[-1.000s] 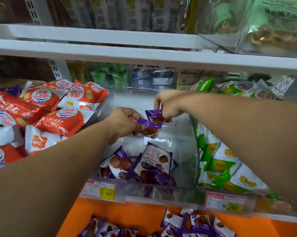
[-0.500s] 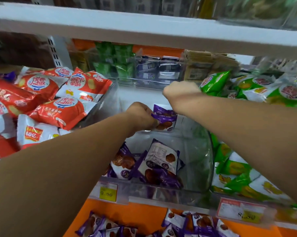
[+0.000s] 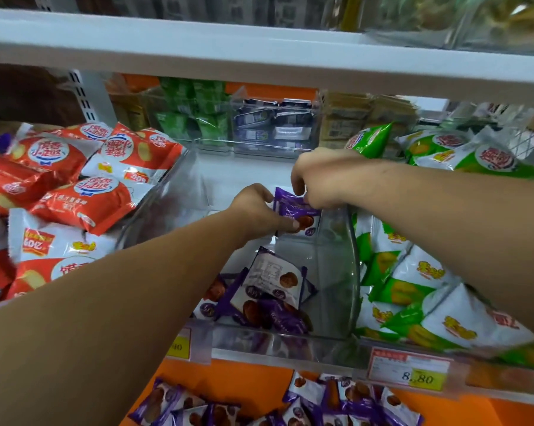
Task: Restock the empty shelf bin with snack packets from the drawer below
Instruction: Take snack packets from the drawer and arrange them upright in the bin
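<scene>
A clear plastic shelf bin stands in the middle of the shelf. Several purple snack packets lie at its front. Further back in the bin, both hands hold one purple packet: my left hand grips its left edge, with the thumb across its lower front. My right hand pinches its top from above. More purple packets lie in the orange drawer below the shelf.
Red and white snack bags fill the bin on the left. Green and white bags fill the bin on the right. Price tags hang on the shelf front. A white shelf board runs close overhead. Small clear boxes stand at the back.
Both hands have reached a little deeper into the bin with the purple packet and lowered it. The camera has moved closer and tilted down.
</scene>
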`<state>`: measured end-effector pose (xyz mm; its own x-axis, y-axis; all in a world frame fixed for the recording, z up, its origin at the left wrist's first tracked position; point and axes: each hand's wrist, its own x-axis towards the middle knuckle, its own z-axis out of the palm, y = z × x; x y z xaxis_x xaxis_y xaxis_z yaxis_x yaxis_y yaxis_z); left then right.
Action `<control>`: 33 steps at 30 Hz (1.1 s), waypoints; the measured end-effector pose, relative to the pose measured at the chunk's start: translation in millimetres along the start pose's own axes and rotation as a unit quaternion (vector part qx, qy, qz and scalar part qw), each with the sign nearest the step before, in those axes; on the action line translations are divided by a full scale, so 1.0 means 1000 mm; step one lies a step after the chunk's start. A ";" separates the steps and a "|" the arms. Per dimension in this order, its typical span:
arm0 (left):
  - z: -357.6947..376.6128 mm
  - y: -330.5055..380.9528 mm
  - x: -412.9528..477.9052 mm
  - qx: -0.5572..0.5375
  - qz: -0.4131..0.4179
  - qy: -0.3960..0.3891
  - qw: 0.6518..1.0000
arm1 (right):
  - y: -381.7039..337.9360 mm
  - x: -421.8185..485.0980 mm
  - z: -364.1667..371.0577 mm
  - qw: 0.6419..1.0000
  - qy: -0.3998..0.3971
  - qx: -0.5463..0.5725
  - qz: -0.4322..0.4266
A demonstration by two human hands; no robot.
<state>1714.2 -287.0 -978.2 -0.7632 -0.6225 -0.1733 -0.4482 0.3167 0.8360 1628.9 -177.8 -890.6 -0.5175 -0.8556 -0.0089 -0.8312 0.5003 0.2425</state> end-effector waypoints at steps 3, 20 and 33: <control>0.007 0.002 -0.001 0.025 0.022 -0.009 0.999 | 0.001 -0.002 -0.002 1.000 -0.006 0.011 -0.001; -0.028 0.013 -0.023 0.092 0.003 -0.001 0.996 | -0.012 -0.022 -0.014 0.999 -0.002 0.034 -0.030; -0.045 0.006 -0.115 0.180 0.044 -0.133 0.974 | -0.055 -0.089 -0.010 0.975 -0.106 0.197 -0.017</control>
<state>1820.5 -245.8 -929.5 -0.8780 -0.3895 -0.2783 -0.4734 0.6210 0.6247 1722.9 -130.3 -893.6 -0.4840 -0.8468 -0.2208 -0.8406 0.5200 -0.1515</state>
